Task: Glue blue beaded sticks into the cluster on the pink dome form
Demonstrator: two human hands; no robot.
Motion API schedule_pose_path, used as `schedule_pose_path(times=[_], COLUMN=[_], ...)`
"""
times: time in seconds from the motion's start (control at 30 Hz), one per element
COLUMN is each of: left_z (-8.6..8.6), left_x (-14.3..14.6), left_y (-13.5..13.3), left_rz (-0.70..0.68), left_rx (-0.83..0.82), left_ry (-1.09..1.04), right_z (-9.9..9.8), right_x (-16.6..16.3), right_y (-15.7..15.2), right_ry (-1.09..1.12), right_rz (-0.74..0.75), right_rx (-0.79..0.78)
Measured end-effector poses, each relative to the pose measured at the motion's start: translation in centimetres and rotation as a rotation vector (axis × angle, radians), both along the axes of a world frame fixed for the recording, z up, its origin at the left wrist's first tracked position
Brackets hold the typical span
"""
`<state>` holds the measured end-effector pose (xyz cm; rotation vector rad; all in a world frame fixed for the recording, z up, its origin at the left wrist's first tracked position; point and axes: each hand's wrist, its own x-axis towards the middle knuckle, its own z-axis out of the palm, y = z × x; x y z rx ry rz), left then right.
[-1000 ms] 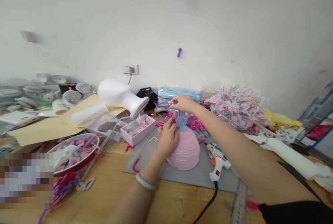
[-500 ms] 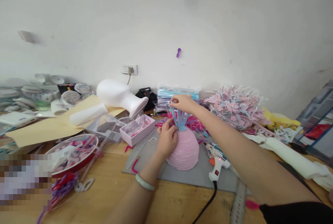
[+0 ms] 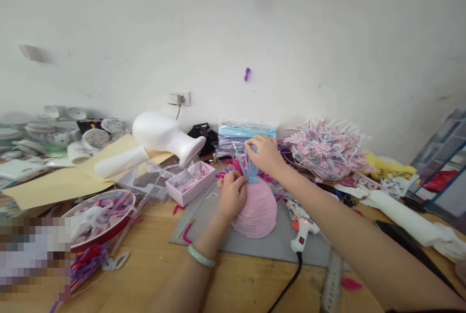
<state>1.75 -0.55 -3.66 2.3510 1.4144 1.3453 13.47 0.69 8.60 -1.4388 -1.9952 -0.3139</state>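
A pink, ridged, dome-shaped piece (image 3: pixel 257 213) sits on the grey mat (image 3: pixel 233 249). Out of its top fans a bundle of light blue pipe cleaners (image 3: pixel 251 171). My left hand (image 3: pixel 232 194), a pale bangle on its wrist, rests against the dome's upper left side; its fingers are curled, with the fingertips at the base of the blue bundle. Above, my right hand (image 3: pixel 267 155) pinches at the upper part of the blue pipe cleaners, and its palm side is partly hidden. A white glue gun (image 3: pixel 301 240) lies to the right of the dome.
A pink box (image 3: pixel 191 184) and a bowl of pipe cleaner pieces (image 3: pixel 133 206) stand on the left. Behind lie a white foam head (image 3: pixel 160 133) and bagged pipe cleaners (image 3: pixel 236 131). A pink flower bunch (image 3: pixel 327 150) is at back right, a metal ruler (image 3: pixel 332 286) in front.
My right hand has shifted slightly right and down along the blue pipe cleaners. My left index finger has come down from its raised position to the base of the bundle.
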Motion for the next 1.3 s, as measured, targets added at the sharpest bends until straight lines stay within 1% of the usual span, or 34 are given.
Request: schedule_pose_path(times=[0.1, 0.17, 0.23, 0.3, 0.33, 0.37, 0.43, 0.57, 0.63, 0.77, 0.9, 0.93, 1.0, 1.07, 1.1, 1.13, 1.17, 1.23, 1.3], left_z=[0.0, 0.0, 0.0, 0.0, 0.0, 0.0, 0.0, 0.1, 0.1, 0.2, 0.3, 0.3, 0.3, 0.3, 0.3, 0.2, 0.2, 0.2, 0.2], left_x=[0.1, 0.1, 0.1, 0.0, 0.0, -0.1, -0.2, -0.3, -0.3, -0.2, -0.1, -0.1, -0.1, -0.1, 0.0, 0.0, 0.0, 0.0, 0.0], left_y=[0.0, 0.0, 0.0, 0.0, 0.0, 0.0, 0.0, -0.2, -0.2, -0.2, -0.2, -0.2, -0.2, -0.2, -0.2, -0.2, -0.2, -0.2, -0.2], left_rz=[-0.009, -0.014, -0.015, -0.018, -0.019, -0.021, -0.024, -0.01, -0.005, 0.007, 0.017, 0.017, 0.018, 0.021, 0.024, 0.025, 0.024, 0.019, 0.013], left_rx=[0.008, 0.002, -0.001, 0.01, 0.021, 0.035, 0.06, 0.088, 0.091, 0.076, 0.067, 0.069, 0.068, 0.059, 0.053, 0.049, 0.047, 0.047, 0.051], left_ry=[-0.01, -0.018, -0.022, -0.011, 0.001, 0.016, 0.051, 0.099, 0.116, 0.133, 0.14, 0.14, 0.136, 0.131, 0.131, 0.131, 0.132, 0.13, 0.125], right_z=[-0.7, -0.2, 0.9, 2.1, 2.6, 3.1, 3.7, 4.0, 4.2, 4.7, 5.0, 5.0, 4.7, 4.4, 4.1, 3.9, 3.6, 3.0, 2.4], right_x=[0.6, 0.7, 0.4, -0.3, -0.8, -1.3, -2.4, -3.8, -3.9, -3.4, -2.9, -2.8, -2.6, -2.2, -2.0, -1.8, -1.6, -1.2, -0.9], right_y=[-0.5, 0.3, 1.8, 3.5, 4.3, 5.1, 6.2, 7.0, 6.8, 6.1, 5.1, 4.8, 4.2, 3.4, 3.0, 2.6, 2.2, 1.6, 1.1], right_ry=[-0.045, -0.036, -0.02, -0.047, -0.088, -0.146, -0.217, -0.317, -0.359, -0.396, -0.407, -0.416, -0.444, -0.461, -0.457, -0.438, -0.408, -0.325, -0.251], right_rz=[0.035, 0.059, 0.051, 0.009, -0.015, -0.026, -0.029, -0.008, 0.015, 0.062, 0.054, 0.054, 0.083, 0.149, 0.195, 0.242, 0.283, 0.329, 0.314], right_rx=[0.004, 0.002, -0.037, -0.151, -0.236, -0.326, -0.446, -0.6, -0.64, -0.644, -0.587, -0.556, -0.44, -0.292, -0.241, -0.224, -0.239, -0.325, -0.422])
